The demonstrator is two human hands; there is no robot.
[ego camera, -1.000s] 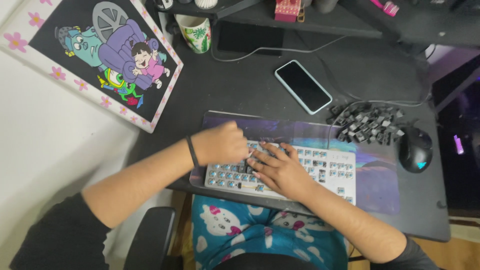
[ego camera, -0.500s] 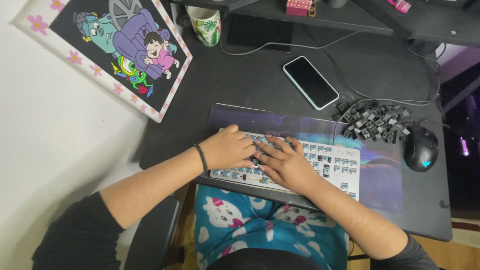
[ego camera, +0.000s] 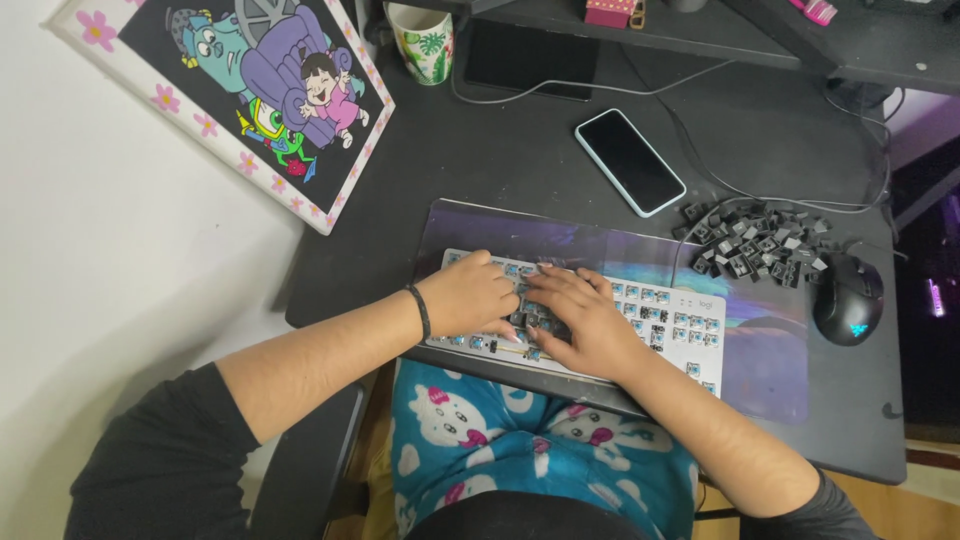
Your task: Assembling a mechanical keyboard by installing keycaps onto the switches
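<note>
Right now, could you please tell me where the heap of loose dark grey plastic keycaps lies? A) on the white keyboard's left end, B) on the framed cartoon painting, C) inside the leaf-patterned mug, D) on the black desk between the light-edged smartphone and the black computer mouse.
D: the heap of loose dark grey plastic keycaps sits on the black desk, below-right of the smartphone and just up-left of the black computer mouse.
</note>
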